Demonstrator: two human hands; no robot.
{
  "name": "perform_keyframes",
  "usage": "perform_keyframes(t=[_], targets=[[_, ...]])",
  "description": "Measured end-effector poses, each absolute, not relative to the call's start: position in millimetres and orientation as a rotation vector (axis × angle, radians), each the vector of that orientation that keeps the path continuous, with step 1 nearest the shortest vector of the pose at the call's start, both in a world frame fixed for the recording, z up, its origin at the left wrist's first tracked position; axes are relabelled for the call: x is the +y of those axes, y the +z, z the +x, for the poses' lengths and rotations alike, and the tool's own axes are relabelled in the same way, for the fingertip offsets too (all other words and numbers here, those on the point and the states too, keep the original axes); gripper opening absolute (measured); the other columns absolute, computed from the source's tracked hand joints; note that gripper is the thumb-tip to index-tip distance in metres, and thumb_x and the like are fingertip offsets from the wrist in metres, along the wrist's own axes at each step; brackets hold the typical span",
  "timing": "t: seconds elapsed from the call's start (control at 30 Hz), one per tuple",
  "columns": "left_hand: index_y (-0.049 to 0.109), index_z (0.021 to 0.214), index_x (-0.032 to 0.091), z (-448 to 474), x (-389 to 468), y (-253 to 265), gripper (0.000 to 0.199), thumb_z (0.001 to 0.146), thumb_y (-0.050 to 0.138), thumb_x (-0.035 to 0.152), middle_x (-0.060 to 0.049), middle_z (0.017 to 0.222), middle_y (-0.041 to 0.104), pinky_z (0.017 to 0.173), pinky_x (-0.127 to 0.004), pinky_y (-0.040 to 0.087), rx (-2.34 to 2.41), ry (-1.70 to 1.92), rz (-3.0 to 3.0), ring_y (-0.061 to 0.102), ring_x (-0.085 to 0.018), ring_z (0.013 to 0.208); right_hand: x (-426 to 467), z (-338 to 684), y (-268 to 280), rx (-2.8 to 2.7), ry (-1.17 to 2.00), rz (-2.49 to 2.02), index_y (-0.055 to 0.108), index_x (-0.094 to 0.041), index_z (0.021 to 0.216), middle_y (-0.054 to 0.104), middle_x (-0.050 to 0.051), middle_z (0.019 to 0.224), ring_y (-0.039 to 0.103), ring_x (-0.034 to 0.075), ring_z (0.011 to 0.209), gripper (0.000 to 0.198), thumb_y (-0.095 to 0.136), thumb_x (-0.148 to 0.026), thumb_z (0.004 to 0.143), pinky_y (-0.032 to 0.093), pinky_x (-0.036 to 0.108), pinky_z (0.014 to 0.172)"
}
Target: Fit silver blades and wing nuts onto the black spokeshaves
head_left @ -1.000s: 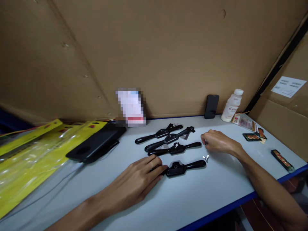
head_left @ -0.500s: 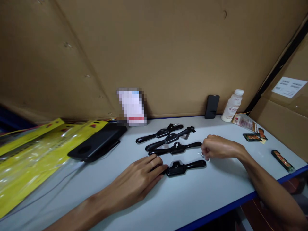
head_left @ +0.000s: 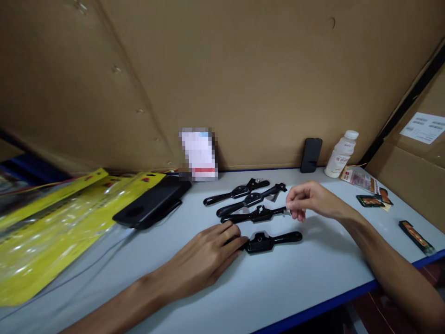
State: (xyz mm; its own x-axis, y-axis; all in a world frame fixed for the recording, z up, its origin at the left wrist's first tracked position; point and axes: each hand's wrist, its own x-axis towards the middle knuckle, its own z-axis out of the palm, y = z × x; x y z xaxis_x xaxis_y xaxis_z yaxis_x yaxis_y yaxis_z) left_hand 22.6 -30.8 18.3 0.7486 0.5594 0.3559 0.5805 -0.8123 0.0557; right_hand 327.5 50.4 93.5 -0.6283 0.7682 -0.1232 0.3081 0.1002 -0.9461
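The nearest black spokeshave (head_left: pixel 260 244) lies flat on the table, and my left hand (head_left: pixel 217 246) is closed around its left handle, which my fingers hide. My right hand (head_left: pixel 303 200) is pinched together just above the table, at the right handle end of another spokeshave (head_left: pixel 260 213) behind the first. A small silvery bit shows under its fingertips, too small to name. Two more black spokeshaves lie farther back: one (head_left: pixel 252 199) slants up to the right, and the rearmost (head_left: pixel 239 190) has a small metal piece near its right end.
Yellow-backed clear plastic packages (head_left: pixel 73 232) cover the left side, beside a black device (head_left: pixel 153 202) with a cable. A blurred screen (head_left: pixel 200 154), a phone (head_left: pixel 311 155) and a bottle (head_left: pixel 342 155) stand along the cardboard wall (head_left: pixel 243 83). Small dark packets (head_left: pixel 370 201) lie at right.
My right hand has lifted off the table and moved slightly back; the small white or metallic bits under it there are gone from that spot. My left hand keeps its hold. The view shifted slightly.
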Motion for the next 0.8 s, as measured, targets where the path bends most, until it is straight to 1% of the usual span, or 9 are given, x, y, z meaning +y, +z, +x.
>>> perform_keyframes(t=[0.07,0.13,0.37,0.47,0.53,0.6,0.63,0.73,0.8], targets=[[0.067,0.118,0.018,23,-31,18,0.026,0.108,0.043,0.021,-0.007,0.101,0.068,0.074,-0.035,0.055,-0.937,-0.556,-2.876,0.063,-0.022,0.088,52,324,94,-1.629,1.643,-0.938,0.064,-0.02,0.083,0.067,-0.001,0.066,0.056,0.011,0.05,0.03,0.077,-0.047,0.082,0.045,0.023,0.047],[0.067,0.118,0.018,23,-30,18,0.026,0.108,0.044,0.021,-0.007,0.102,0.068,0.075,-0.035,0.055,-0.928,-0.566,-2.867,0.063,-0.022,0.089,54,322,93,-1.396,1.692,-0.902,0.064,-0.021,0.088,0.066,-0.001,0.067,0.053,0.01,0.049,0.032,0.075,-0.05,0.084,0.041,0.021,0.042],[0.067,0.118,0.019,23,-30,19,0.024,0.107,0.045,0.02,-0.007,0.1,0.068,0.073,-0.034,0.054,-0.923,-0.583,-2.883,0.063,-0.022,0.088,50,304,72,-1.332,1.976,-1.011,0.069,-0.016,0.083,0.052,-0.004,0.061,0.033,0.005,0.047,0.027,0.072,-0.041,0.092,0.026,0.018,0.039],[0.066,0.119,0.018,24,-31,21,0.024,0.107,0.045,0.021,-0.007,0.1,0.067,0.073,-0.034,0.054,-0.926,-0.559,-2.893,0.063,-0.021,0.087,41,293,67,-1.392,2.03,-0.993,0.075,-0.015,0.088,0.058,-0.001,0.068,0.042,0.007,0.053,0.025,0.075,-0.04,0.089,0.03,0.019,0.042],[0.066,0.118,0.018,25,-31,22,0.024,0.107,0.045,0.02,-0.007,0.099,0.067,0.073,-0.034,0.053,-0.921,-0.563,-2.897,0.062,-0.021,0.086,35,288,64,-1.446,2.038,-0.953,0.078,-0.016,0.093,0.064,0.001,0.074,0.05,0.009,0.06,0.024,0.082,-0.035,0.08,0.037,0.021,0.047],[0.066,0.117,0.018,25,-31,22,0.022,0.106,0.046,0.018,-0.007,0.098,0.067,0.072,-0.033,0.053,-0.925,-0.58,-2.899,0.062,-0.021,0.086,31,284,60,-1.528,2.021,-0.931,0.078,-0.017,0.094,0.066,0.001,0.074,0.054,0.011,0.061,0.028,0.086,-0.032,0.072,0.042,0.022,0.049],[0.066,0.116,0.018,25,-31,22,0.022,0.106,0.047,0.018,-0.007,0.097,0.067,0.072,-0.032,0.053,-0.931,-0.588,-2.897,0.062,-0.021,0.086,29,282,57,-1.583,1.993,-0.937,0.078,-0.017,0.093,0.066,0.001,0.074,0.055,0.011,0.06,0.029,0.086,-0.033,0.071,0.043,0.023,0.049],[0.066,0.116,0.019,25,-31,21,0.021,0.105,0.048,0.017,-0.007,0.096,0.066,0.072,-0.032,0.052,-0.938,-0.575,-2.892,0.061,-0.021,0.086,23,277,46,-1.808,1.794,-1.01,0.078,-0.016,0.094,0.066,0.001,0.071,0.054,0.012,0.056,0.029,0.078,-0.041,0.081,0.043,0.025,0.047],[0.067,0.116,0.018,25,-31,20,0.023,0.104,0.047,0.016,-0.007,0.096,0.066,0.072,-0.032,0.053,-0.932,-0.554,-2.889,0.061,-0.021,0.085,20,275,42,-1.988,1.534,-1.072,0.079,-0.017,0.094,0.066,0.001,0.069,0.052,0.011,0.053,0.023,0.071,-0.038,0.088,0.041,0.025,0.048]])
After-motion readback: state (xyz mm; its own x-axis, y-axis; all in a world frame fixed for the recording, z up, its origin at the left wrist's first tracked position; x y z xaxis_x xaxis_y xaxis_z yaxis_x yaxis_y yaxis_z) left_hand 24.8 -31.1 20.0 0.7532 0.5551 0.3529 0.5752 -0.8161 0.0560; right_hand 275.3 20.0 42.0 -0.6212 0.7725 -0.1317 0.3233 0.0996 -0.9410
